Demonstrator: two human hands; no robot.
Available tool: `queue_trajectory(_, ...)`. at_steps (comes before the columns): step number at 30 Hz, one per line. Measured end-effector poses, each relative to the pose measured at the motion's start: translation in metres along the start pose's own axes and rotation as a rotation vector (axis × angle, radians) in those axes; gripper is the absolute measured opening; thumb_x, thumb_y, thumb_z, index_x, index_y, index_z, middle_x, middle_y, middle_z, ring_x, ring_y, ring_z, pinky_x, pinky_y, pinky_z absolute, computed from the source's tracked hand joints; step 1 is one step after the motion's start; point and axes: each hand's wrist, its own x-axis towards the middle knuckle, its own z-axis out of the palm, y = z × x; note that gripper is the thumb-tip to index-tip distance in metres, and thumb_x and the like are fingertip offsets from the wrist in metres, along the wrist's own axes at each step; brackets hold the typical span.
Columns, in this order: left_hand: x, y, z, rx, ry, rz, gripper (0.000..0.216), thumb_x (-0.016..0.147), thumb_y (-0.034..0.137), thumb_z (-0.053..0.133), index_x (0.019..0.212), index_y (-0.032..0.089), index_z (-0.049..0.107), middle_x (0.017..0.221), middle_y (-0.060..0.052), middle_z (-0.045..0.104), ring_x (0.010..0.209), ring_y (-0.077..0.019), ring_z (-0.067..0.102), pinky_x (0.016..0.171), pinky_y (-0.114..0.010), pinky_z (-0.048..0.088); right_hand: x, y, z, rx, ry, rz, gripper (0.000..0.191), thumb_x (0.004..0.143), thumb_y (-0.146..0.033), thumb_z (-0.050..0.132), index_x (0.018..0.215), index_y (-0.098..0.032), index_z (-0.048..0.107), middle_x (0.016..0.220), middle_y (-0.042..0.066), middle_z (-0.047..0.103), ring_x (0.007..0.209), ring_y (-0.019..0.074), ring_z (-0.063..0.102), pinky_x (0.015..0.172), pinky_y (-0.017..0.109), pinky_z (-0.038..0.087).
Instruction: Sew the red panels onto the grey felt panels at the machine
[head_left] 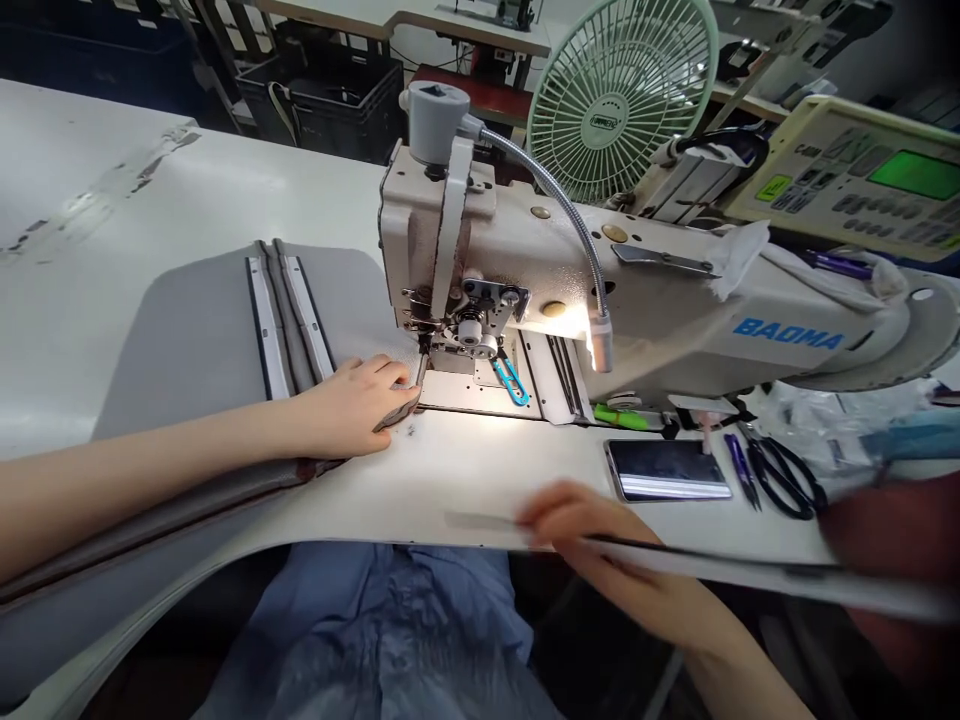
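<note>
My left hand point(360, 405) is closed on the edge of a grey fabric panel point(199, 330), just left of the needle area of a sewing machine point(465, 330). Two white strips with dark edges point(270, 335) lie along the panel beside raised seams. Part of the panel passes under my left forearm and hangs over the table's front edge. Blurred by motion, my right hand point(592, 530) grips a long, thin whitish strip point(750, 572) in front of the table. One end sticks out past the fingers to the left; the other runs off to the right.
Blue thread snips point(511, 382) lie on the machine bed. To the right are a phone point(667, 470), a purple pen-like tool point(741, 470) and black-handled scissors point(784, 475). A lamp point(600, 342) lights the bed. Behind stand a green fan point(622, 100) and a control panel point(862, 180).
</note>
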Motion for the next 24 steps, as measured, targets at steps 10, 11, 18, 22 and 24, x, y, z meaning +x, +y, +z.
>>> queue_trajectory(10, 0.004, -0.027, -0.014, -0.155, -0.040, 0.082, 0.064, 0.076, 0.020, 0.054, 0.139, 0.021, 0.052, 0.152, -0.003, 0.044, 0.137, -0.0294, 0.039, 0.111, -0.038, 0.037, 0.129, 0.047, 0.098, -0.947, 0.293, -0.568, 0.029, 0.097, -0.006, 0.044, 0.114, -0.005, 0.068, 0.118, 0.020, 0.069, 0.109, 0.0266, 0.067, 0.070, 0.034, 0.058)
queue_trajectory(11, 0.004, -0.029, -0.016, -0.167, -0.046, 0.082, 0.067, 0.076, 0.019, 0.054, 0.142, 0.021, 0.049, 0.152, -0.003, 0.045, 0.138, -0.0283, 0.039, 0.112, -0.037, 0.036, 0.132, 0.047, 0.102, -0.965, 0.316, -0.610, 0.028, 0.096, -0.006, 0.044, 0.112, -0.003, 0.068, 0.117, 0.021, 0.070, 0.108, 0.0273, 0.067, 0.069, 0.034, 0.057)
queue_trajectory(18, 0.006, -0.032, -0.013, -0.153, -0.013, 0.138, 0.058, 0.079, 0.017, 0.051, 0.137, 0.024, 0.054, 0.152, 0.000, 0.045, 0.136, -0.0254, 0.041, 0.111, -0.035, 0.038, 0.150, 0.041, 0.104, -0.970, 0.411, -0.683, 0.030, 0.094, -0.005, 0.044, 0.106, 0.002, 0.070, 0.111, 0.024, 0.071, 0.102, 0.0311, 0.070, 0.068, 0.037, 0.054)
queue_trajectory(22, 0.008, -0.028, -0.008, -0.118, 0.000, 0.133, 0.054, 0.078, 0.018, 0.053, 0.132, 0.022, 0.056, 0.151, -0.002, 0.046, 0.131, -0.0262, 0.045, 0.108, -0.036, 0.040, 0.153, 0.040, 0.109, -0.957, 0.498, -0.664, 0.030, 0.091, -0.004, 0.044, 0.102, 0.004, 0.071, 0.105, 0.025, 0.072, 0.097, 0.0324, 0.071, 0.070, 0.038, 0.054)
queue_trajectory(24, 0.008, -0.026, -0.006, -0.102, 0.010, 0.128, 0.053, 0.077, 0.017, 0.053, 0.130, 0.022, 0.057, 0.149, -0.003, 0.048, 0.131, -0.0264, 0.046, 0.108, -0.036, 0.041, 0.153, 0.040, 0.112, -0.960, 0.487, -0.657, 0.029, 0.091, -0.003, 0.044, 0.102, 0.005, 0.070, 0.104, 0.027, 0.072, 0.097, 0.0330, 0.071, 0.070, 0.040, 0.054)
